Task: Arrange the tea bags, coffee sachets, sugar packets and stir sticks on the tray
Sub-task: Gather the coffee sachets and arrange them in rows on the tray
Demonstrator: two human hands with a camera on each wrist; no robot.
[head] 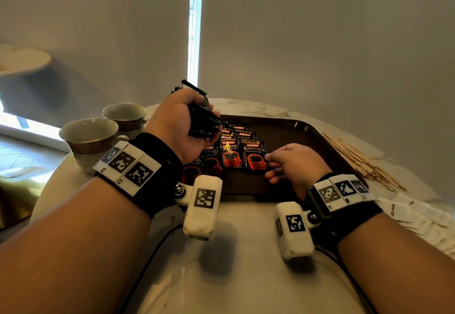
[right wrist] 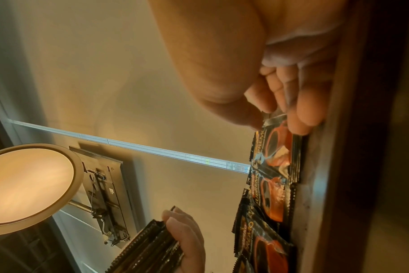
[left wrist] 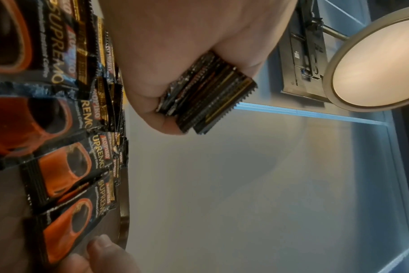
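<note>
A dark brown tray (head: 317,141) lies on the marble table. Overlapping rows of black-and-red coffee sachets (head: 231,156) cover its left part. My left hand (head: 204,121) hovers over the tray's far left and grips a stack of coffee sachets (head: 200,114), seen edge-on in the left wrist view (left wrist: 208,92). My right hand (head: 269,167) is low on the tray. Its thumb and fingertips (right wrist: 299,118) pinch the right edge of the rightmost sachet (head: 254,158), which lies flat in the front row (right wrist: 278,146).
Wooden stir sticks (head: 357,158) lie in a loose pile right of the tray. White sugar packets (head: 413,212) are spread at the table's right edge. Two cups (head: 91,136) (head: 125,114) stand left of the tray. Cables run across the near table.
</note>
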